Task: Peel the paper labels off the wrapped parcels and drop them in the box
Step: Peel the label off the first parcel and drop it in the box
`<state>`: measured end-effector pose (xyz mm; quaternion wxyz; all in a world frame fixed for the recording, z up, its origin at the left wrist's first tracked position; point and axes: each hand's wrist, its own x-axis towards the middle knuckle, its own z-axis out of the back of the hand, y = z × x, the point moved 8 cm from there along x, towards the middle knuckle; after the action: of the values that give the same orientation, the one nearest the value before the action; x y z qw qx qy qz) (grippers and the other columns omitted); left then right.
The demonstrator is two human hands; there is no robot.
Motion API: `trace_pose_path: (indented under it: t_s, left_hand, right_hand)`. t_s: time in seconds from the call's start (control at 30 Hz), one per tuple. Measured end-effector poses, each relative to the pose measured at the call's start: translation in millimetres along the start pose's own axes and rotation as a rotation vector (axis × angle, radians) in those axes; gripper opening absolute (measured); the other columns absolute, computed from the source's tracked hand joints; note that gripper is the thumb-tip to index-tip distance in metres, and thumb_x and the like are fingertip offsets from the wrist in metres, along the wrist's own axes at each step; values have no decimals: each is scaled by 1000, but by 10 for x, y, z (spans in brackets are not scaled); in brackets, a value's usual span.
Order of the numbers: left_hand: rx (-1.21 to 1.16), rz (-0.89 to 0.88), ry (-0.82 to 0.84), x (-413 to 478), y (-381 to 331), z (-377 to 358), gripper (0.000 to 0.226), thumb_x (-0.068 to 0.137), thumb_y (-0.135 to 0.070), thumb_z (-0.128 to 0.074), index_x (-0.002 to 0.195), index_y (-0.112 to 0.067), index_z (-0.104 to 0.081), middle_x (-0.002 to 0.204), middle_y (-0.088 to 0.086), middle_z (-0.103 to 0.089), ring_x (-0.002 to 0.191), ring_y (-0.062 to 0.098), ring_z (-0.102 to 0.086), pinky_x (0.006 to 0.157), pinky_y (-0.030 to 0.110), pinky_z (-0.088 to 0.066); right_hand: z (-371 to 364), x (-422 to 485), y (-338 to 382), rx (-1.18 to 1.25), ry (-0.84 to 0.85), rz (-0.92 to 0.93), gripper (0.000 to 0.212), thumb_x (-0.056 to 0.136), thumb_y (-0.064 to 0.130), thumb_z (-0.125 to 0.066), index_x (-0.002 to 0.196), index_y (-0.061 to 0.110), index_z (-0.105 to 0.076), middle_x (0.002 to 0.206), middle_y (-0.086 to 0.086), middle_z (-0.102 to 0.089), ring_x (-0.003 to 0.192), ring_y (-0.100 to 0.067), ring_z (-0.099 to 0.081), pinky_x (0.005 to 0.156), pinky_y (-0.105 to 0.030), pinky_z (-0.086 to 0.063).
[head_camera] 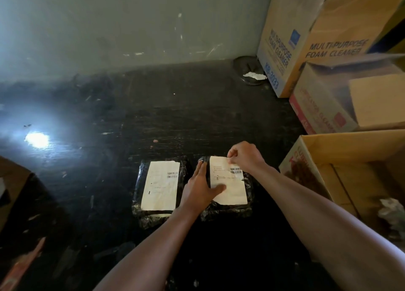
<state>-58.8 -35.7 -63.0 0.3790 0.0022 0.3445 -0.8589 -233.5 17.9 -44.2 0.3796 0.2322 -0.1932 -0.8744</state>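
Note:
Two parcels in black plastic wrap lie side by side on the dark floor. The left parcel (pixel 140 211) carries a flat white label (pixel 160 185). On the right parcel (pixel 228 213) my left hand (pixel 200 186) lies flat, fingers spread, its thumb pressing that parcel's white label (pixel 230 190). At the far right corner of that label my right hand (pixel 243 157) pinches the paper. An open cardboard box (pixel 341 150) stands just right of the parcels, with crumpled scraps (pixel 390 211) inside.
Stacked foam-cleaner cartons (pixel 282 43) and another open box (pixel 324 106) fill the back right. A round metal lid (pixel 247 70) with a paper scrap lies by the grey wall. A dark box (pixel 13 181) sits at the left edge. Glare marks the floor at left.

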Motion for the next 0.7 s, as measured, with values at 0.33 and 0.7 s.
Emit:
trace_pose_path:
  t_s: [0.33,0.7]
  left_hand:
    - [-32,19,-9,14,64,-37,102,80,-51,-73,157,-21,-14,163,-5,-14,139,19,-38,102,35,-41]
    - [-43,9,24,-37,44,11,99,79,-50,-74,156,-28,-15,163,-6,-14,140,22,-37,103,42,-44]
  right_hand:
    - [67,-117,57,93,-63,85,5,91,17,-70,94,19,-73,95,5,-71,83,-4,-65,72,-21,-52]
    - [292,-354,144,180,-119,123,10,90,16,-71,99,20,-69,93,7,-69,85,-4,-65,76,-22,-54]
